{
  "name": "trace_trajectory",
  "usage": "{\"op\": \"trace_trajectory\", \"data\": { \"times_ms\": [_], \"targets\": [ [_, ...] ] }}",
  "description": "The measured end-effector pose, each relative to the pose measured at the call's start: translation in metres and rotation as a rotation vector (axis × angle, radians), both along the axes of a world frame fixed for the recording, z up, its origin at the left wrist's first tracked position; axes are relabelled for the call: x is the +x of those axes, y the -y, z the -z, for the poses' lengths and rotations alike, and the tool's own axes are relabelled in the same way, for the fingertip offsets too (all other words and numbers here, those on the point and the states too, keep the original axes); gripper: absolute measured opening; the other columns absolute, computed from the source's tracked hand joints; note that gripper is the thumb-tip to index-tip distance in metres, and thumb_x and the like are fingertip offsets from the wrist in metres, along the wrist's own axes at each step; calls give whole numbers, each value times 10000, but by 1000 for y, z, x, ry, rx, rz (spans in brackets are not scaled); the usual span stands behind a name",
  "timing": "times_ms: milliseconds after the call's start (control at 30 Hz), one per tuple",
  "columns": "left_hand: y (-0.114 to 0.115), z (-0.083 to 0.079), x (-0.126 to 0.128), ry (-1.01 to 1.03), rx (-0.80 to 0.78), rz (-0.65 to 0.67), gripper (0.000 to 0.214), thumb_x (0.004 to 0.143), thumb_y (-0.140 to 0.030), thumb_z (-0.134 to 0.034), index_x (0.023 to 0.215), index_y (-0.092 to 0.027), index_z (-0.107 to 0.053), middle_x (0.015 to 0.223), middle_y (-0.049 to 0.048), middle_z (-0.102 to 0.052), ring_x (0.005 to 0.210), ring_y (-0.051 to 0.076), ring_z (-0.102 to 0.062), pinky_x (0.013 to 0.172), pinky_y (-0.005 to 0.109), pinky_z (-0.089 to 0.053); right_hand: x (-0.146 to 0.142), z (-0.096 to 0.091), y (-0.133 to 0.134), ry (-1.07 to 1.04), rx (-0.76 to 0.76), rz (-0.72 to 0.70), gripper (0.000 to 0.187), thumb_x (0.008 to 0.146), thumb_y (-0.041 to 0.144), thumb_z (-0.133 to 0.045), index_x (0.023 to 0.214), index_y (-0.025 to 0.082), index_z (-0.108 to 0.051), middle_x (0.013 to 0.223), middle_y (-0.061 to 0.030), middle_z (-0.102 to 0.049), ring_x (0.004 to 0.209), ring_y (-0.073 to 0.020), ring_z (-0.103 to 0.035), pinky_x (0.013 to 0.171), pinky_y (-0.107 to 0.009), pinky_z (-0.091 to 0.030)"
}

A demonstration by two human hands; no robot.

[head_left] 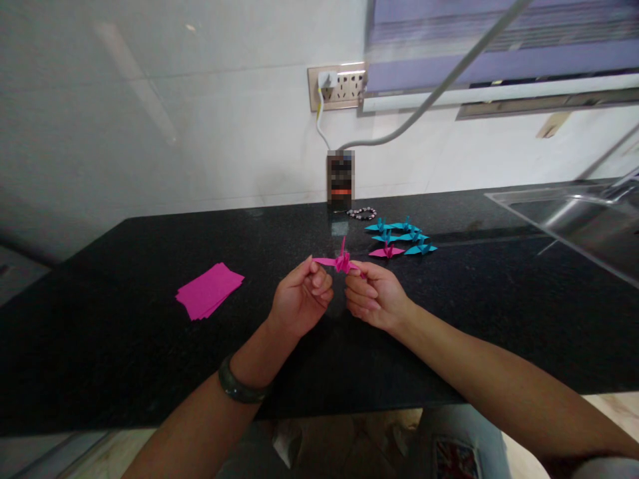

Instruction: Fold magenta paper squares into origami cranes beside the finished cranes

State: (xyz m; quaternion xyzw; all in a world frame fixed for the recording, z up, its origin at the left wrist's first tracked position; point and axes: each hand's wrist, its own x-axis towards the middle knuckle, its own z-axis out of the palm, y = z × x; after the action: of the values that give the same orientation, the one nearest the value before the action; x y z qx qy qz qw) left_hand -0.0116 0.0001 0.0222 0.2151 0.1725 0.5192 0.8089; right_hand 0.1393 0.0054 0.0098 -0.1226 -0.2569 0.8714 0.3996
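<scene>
Between my two hands a pink origami crane [343, 262] is held just above the dark counter, its wings spread out sideways and a thin point standing up. My left hand [302, 296] pinches one wing tip between thumb and fingers. The opposite wing is pinched by my right hand [375, 294], whose fingers hide part of it. Just beyond my right hand sits another pink origami crane [386, 251], beside several blue origami cranes [421, 248] grouped together. To the left lies a loose stack of pink paper sheets [210, 291].
A black counter [124, 359] runs along the tiled wall. A blurred-out upright device [341, 181] leans at the back, with a beaded strap [363, 213] by it. A white plug sits in the wall socket [337, 87]. At the far right is a metal sink [594, 219].
</scene>
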Motion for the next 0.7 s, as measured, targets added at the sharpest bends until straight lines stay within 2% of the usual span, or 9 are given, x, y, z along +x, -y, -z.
{"op": "trace_trajectory", "data": {
  "times_ms": [133, 200, 267, 300, 400, 467, 700],
  "targets": [
    [-7, 1, -6, -28, 8, -57, 303, 882, -249, -334, 629, -154, -472, 473, -44, -401, 408, 52, -383, 421, 166, -313, 3, -4, -2, 12, 18, 67, 265, 844, 232, -322, 599, 190, -413, 336, 94, -310, 250, -66, -216, 299, -180, -298],
    [-8, 3, -4, -179, -9, -8, 414, 856, -432, -345, 570, -153, -455, 441, -31, -408, 389, 68, -385, 393, 183, -298, 1, -4, -1, 66, 49, 84, 259, 842, 254, -353, 600, 188, -417, 326, 96, -319, 238, -63, -236, 283, -173, -277],
    [-7, 6, 0, -318, -8, 91, 574, 759, -650, -289, 553, -146, -470, 428, -7, -429, 384, 87, -401, 378, 204, -303, -2, -4, 2, 142, 89, 97, 263, 835, 275, -391, 590, 181, -418, 317, 97, -330, 227, -59, -255, 272, -168, -265],
    [-5, 8, 3, -341, 5, 131, 592, 737, -676, -291, 559, -142, -475, 431, -4, -435, 388, 88, -405, 381, 206, -308, -4, -4, 4, 178, 107, 105, 268, 830, 281, -411, 582, 178, -416, 314, 97, -334, 225, -56, -263, 271, -167, -267],
    [-1, 10, 7, -332, 75, 96, 383, 791, -488, -454, 628, -143, -481, 453, -34, -435, 399, 66, -394, 401, 184, -312, -7, -3, 7, 219, 138, 123, 278, 814, 288, -467, 571, 172, -401, 319, 103, -336, 229, -49, -271, 280, -169, -286],
    [1, 11, 8, -306, 104, 59, 285, 808, -376, -493, 640, -146, -467, 465, -46, -427, 411, 57, -391, 414, 173, -319, -7, -3, 7, 184, 138, 133, 264, 808, 302, -492, 594, 173, -408, 333, 111, -329, 240, -43, -266, 288, -166, -286],
    [1, 12, 10, -265, 83, 60, 288, 833, -348, -457, 623, -153, -437, 463, -46, -402, 416, 64, -392, 417, 177, -327, -6, -3, 6, 102, 76, 166, 266, 835, 361, -472, 646, 176, -443, 351, 117, -295, 271, -36, -228, 318, -165, -260]
  ]
}}
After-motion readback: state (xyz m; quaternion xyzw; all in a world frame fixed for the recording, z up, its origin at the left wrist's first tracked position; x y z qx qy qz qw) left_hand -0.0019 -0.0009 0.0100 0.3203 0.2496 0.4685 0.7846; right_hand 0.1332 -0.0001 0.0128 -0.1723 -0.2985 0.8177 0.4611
